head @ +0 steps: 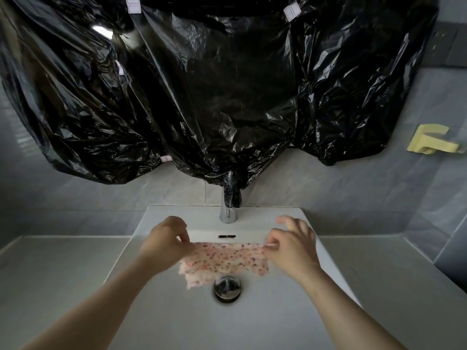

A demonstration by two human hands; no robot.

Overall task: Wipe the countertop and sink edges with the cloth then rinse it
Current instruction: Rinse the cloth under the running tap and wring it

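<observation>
Your left hand (164,239) and right hand (290,245) each pinch an upper corner of the pink speckled fluffy cloth (223,261), stretching it flat over the white rectangular ceramic sink (177,311), just above the round chrome drain (227,289). The chrome faucet (228,210) stands behind it, its top wrapped in crinkled black plastic sheeting (202,84). Grey tabletop (63,269) flanks the sink on both sides.

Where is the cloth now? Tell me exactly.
Head view, centre: the cloth is stretched over the sink, its top corners pinched by the left hand and right hand, in front of the tap, near the drain.
</observation>
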